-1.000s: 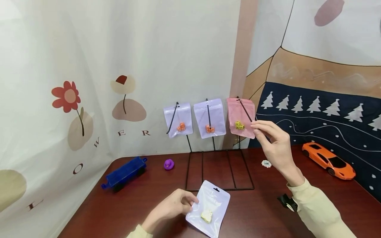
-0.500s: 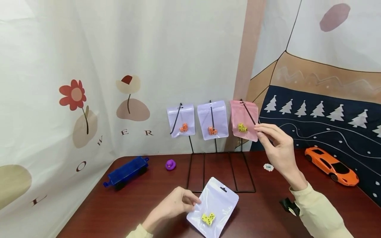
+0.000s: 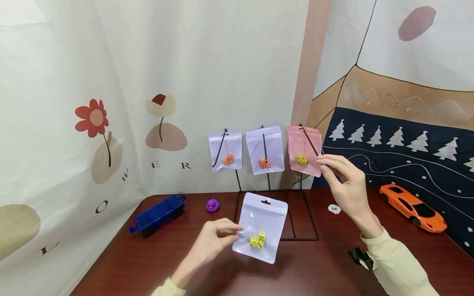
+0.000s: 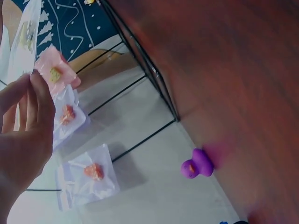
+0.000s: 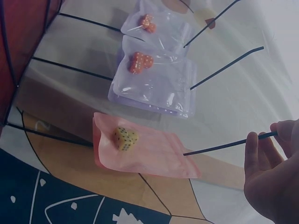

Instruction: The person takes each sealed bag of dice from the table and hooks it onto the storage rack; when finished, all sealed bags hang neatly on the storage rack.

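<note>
My left hand (image 3: 214,240) pinches the left edge of a lilac zip bag (image 3: 261,216) between thumb and fingers. Yellow dice (image 3: 257,241) show through the front of this bag, its hang hole uppermost, and it is raised in front of the wire rack (image 3: 301,239). At the upper right, my right hand (image 3: 344,176) pinches the free end of the rack's right hook (image 5: 215,148). On that hook hangs a pink bag (image 3: 295,144) with yellow dice. Two lilac bags with orange dice, a middle bag (image 3: 275,144) and a left bag (image 3: 235,142), hang on the other hooks.
A blue toy wagon (image 3: 157,213) and a purple rubber duck (image 3: 212,205) lie left of the rack. To its right are a white chip (image 3: 334,209), an orange toy car (image 3: 412,207) and a dark strap near the right wrist. Printed curtains stand behind the table.
My left hand has lifted the lilac bag up from near the table and turned it more upright, facing me. The right hand keeps its pinch on the right hook's end.
</note>
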`<state>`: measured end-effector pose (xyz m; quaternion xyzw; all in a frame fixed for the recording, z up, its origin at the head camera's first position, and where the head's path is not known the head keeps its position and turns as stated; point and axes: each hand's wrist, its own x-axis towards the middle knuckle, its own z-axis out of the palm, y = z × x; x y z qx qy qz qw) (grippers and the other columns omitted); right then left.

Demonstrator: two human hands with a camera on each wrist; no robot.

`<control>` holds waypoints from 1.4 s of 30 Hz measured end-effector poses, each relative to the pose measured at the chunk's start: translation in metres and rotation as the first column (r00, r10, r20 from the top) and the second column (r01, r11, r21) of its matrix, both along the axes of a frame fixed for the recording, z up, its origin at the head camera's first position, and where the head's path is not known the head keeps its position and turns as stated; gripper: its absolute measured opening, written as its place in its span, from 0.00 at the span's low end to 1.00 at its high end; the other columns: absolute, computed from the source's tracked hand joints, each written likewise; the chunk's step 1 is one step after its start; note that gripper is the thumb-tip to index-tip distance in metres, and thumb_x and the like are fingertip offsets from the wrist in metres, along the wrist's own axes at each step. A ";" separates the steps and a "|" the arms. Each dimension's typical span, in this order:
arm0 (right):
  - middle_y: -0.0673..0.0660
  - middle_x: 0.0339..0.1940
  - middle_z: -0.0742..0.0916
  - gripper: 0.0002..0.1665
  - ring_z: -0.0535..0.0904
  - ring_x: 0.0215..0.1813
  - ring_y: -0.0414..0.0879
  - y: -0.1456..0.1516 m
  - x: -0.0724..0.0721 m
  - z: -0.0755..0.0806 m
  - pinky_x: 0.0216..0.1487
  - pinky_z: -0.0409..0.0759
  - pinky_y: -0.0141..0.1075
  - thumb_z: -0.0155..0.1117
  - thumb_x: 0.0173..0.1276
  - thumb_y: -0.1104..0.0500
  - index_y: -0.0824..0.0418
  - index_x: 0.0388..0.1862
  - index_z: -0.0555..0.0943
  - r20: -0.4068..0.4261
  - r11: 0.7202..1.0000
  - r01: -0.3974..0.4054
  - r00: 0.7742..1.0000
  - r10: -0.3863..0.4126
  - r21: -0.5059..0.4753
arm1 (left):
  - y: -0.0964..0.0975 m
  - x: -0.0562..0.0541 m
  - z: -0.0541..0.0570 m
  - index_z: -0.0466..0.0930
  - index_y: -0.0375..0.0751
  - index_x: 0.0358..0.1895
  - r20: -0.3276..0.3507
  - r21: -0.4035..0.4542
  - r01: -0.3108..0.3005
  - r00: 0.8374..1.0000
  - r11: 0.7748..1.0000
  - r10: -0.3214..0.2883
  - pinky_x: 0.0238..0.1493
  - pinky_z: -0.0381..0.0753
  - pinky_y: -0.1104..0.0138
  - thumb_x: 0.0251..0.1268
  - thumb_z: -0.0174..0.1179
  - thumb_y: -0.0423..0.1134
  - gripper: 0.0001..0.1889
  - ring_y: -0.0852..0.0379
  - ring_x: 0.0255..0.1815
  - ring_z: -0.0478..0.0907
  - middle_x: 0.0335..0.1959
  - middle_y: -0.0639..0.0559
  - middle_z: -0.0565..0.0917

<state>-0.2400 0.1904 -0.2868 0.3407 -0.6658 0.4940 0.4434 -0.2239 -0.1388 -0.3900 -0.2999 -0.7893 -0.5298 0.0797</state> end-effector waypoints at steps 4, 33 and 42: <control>0.74 0.42 0.81 0.17 0.79 0.48 0.46 -0.001 0.000 0.000 0.50 0.79 0.26 0.56 0.55 0.87 0.78 0.41 0.81 -0.004 1.000 -0.011 1.000 0.010 -0.004 | -0.006 0.000 0.006 0.85 0.32 0.42 -0.049 0.062 -0.024 0.998 0.998 0.027 0.40 0.84 0.66 0.54 0.66 0.24 0.11 0.55 0.37 0.84 0.36 0.46 0.84; 0.72 0.43 0.81 0.15 0.79 0.47 0.43 0.000 0.002 0.000 0.47 0.79 0.24 0.57 0.55 0.85 0.78 0.41 0.80 -0.001 1.000 0.020 1.000 -0.020 0.016 | -0.045 0.009 0.057 0.85 0.28 0.39 -0.183 0.275 -0.285 0.922 0.918 0.341 0.32 0.81 0.74 0.49 0.65 0.16 0.13 0.59 0.33 0.82 0.35 0.39 0.83; 0.72 0.42 0.81 0.16 0.79 0.47 0.43 -0.001 0.002 0.000 0.46 0.79 0.24 0.57 0.54 0.86 0.78 0.40 0.80 -0.010 1.000 0.016 1.000 -0.016 0.013 | -0.047 0.010 0.062 0.84 0.26 0.39 -0.149 0.270 -0.311 0.922 0.911 0.358 0.34 0.82 0.74 0.50 0.65 0.17 0.12 0.58 0.34 0.83 0.34 0.37 0.83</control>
